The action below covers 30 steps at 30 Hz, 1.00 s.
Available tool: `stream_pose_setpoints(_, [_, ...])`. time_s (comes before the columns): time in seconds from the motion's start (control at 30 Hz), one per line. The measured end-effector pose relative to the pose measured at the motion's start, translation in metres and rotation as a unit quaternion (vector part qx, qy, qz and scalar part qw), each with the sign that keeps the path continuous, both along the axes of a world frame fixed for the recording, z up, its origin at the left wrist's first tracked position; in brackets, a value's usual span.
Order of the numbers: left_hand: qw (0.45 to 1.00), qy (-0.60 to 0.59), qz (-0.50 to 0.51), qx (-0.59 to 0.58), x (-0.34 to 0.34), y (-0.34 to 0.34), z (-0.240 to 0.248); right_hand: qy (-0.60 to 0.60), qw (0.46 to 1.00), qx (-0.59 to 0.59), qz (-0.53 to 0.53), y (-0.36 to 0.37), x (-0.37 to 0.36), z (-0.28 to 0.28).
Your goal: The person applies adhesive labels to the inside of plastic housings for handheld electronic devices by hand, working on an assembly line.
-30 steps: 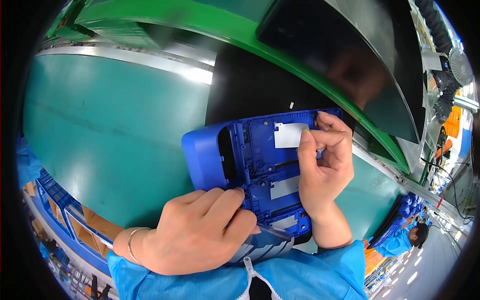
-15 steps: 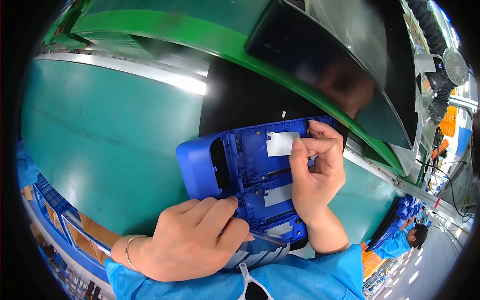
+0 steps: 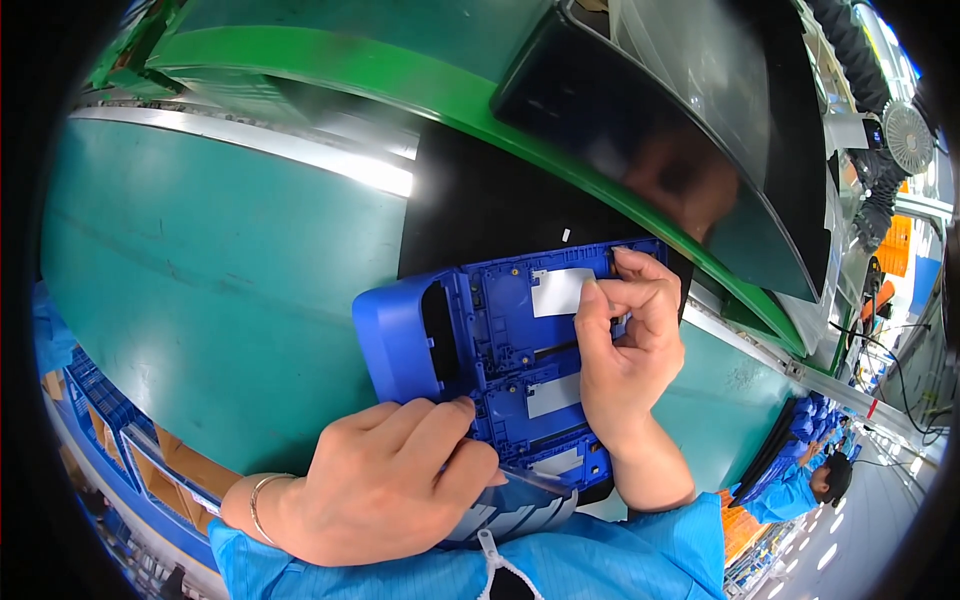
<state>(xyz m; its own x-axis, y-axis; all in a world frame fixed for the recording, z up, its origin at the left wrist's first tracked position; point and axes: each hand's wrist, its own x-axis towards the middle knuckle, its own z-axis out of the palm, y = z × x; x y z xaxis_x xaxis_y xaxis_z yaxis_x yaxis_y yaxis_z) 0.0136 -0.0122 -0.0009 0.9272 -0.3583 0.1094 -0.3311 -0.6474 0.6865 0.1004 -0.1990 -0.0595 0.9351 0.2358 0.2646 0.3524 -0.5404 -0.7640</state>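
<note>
A blue plastic housing [image 3: 400, 335] lies open before me, its ribbed inner side facing up. Between thumb and forefinger of my right hand [image 3: 630, 350] is the right edge of a white label [image 3: 557, 294], whose left end lies over the housing's far panel. Two more pale labels, a middle one [image 3: 553, 397] and a near one [image 3: 557, 463], sit on the other panels. My left hand [image 3: 385, 485] is closed at the housing's near left edge; its grip is partly hidden. A clear sheet with pale strips [image 3: 525, 515] rests between that hand and my chest.
A black mat [image 3: 480, 200] with a small white scrap [image 3: 566, 235] lies behind the housing on the green bench [image 3: 220, 280]. A green frame [image 3: 400, 85] and a dark glossy panel [image 3: 640, 150] overhang the far side. Another person [image 3: 800, 485] works at right.
My right hand has moved very slightly left with the label between its fingers. My left hand keeps its place at the housing's edge.
</note>
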Motion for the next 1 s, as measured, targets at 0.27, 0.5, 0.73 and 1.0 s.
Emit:
stream_pose_setpoints(0.27, [1.000,-0.001,-0.003,-0.003,0.000,-0.004,-0.001,-0.074,0.995,-0.057,0.024,-0.006,0.004,-0.002])
stream_pose_setpoints(0.5, [1.000,-0.020,0.003,-0.008,-0.005,0.000,0.001,-0.117,0.931,-0.344,-0.039,-0.008,0.005,0.026])
stream_pose_setpoints(0.73, [0.968,0.056,0.171,-0.176,-0.030,0.025,0.006,-0.069,0.972,-0.207,-0.083,-0.054,-0.010,0.022])
stream_pose_setpoints(1.0, [0.794,0.266,0.220,-0.500,-0.091,0.025,-0.056,0.184,0.969,-0.069,-0.148,-0.137,-0.077,0.014])
